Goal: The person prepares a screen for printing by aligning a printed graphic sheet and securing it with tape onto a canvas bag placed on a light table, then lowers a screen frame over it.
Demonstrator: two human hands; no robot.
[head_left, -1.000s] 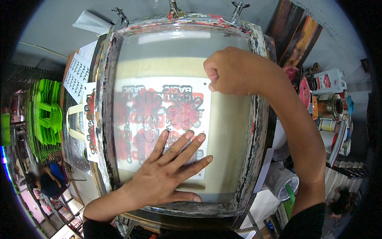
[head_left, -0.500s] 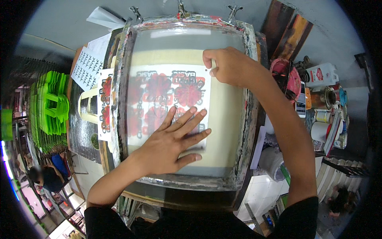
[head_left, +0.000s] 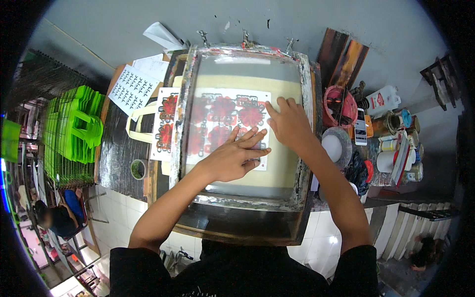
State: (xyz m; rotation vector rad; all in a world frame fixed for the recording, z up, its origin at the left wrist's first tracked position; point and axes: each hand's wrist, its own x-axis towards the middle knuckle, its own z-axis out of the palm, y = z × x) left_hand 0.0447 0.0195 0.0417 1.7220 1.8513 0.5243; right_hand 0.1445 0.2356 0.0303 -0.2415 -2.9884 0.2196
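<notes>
A paint-stained screen printing frame (head_left: 305,123) lies flat, with mesh stretched across it. Through the mesh I see a white sheet (head_left: 166,91) printed with red and black designs; its left end sticks out past the frame's left rail. Below the sheet is a cream fabric bag (head_left: 284,163), its handle (head_left: 132,132) showing at the left. My left hand (head_left: 237,156) rests flat on the mesh over the sheet's lower right part, fingers spread. Beside the sheet's upper right edge, my right hand (head_left: 292,123) touches the mesh with bent, parted fingers and holds nothing.
Metal clamps (head_left: 246,37) hold the frame's far side. At the left are a patterned paper (head_left: 132,90), a small cup (head_left: 138,169) and green bags (head_left: 74,128). A pink bucket (head_left: 340,106), a phone (head_left: 360,127) and several paint tins (head_left: 388,121) stand at the right.
My right hand has moved nearer to my left, and its curled fingers have spread onto the mesh. My left hand stays flat on the mesh. The whole view has shifted.
</notes>
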